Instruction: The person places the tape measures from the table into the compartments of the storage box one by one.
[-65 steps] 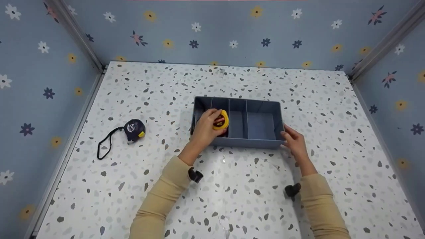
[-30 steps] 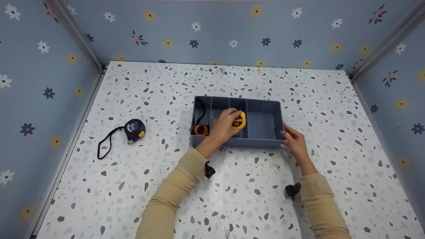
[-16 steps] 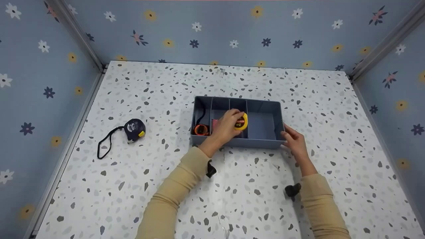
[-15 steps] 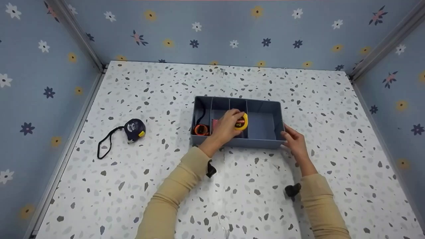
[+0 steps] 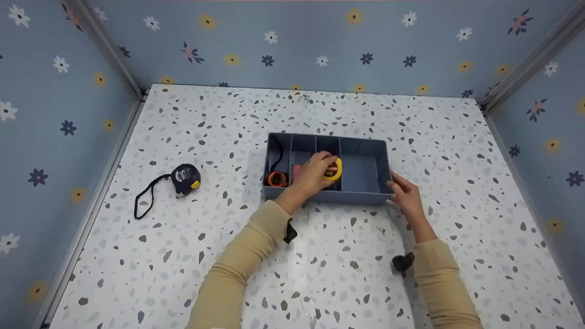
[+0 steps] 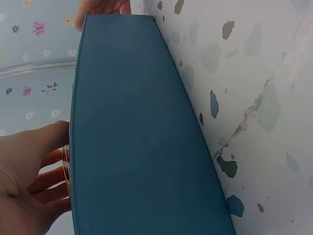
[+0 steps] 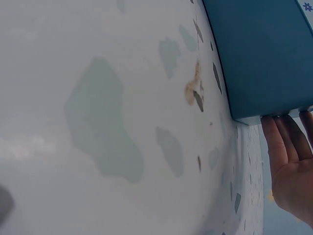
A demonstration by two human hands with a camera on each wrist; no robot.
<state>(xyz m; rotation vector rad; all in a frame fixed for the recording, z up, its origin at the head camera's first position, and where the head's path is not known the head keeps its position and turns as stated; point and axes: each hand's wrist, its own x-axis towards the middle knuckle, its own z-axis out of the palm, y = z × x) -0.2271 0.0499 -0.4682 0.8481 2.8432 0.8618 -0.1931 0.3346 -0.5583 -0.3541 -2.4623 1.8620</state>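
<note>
A grey box [image 5: 347,198] with dividers stands on the speckled table. My left hand [image 5: 311,176] grips a yellow tape measure [image 5: 338,169] marked 2m, over the third compartment from the left. In the left wrist view, the front wall of the box [image 6: 137,127] hides most of that tape measure. At the box's right end, the straight fingers of my right hand [image 5: 406,196] touch the outer wall, as the right wrist view shows. An orange and black tape measure [image 5: 277,178] lies in the leftmost compartment. Something red [image 5: 296,169] shows in the second one, partly behind my left hand.
Left of the box lies a dark tape measure [image 5: 185,178] marked 5m, its black wrist strap [image 5: 145,201] looped out beside it. Flowered blue panels [image 5: 292,41] enclose the table [image 5: 228,274] at the back and both sides.
My left hand has carried the yellow tape measure rightward, from the second compartment to the third, then slightly nearer the front wall. The orange tape measure came into sight. My right hand stayed put.
</note>
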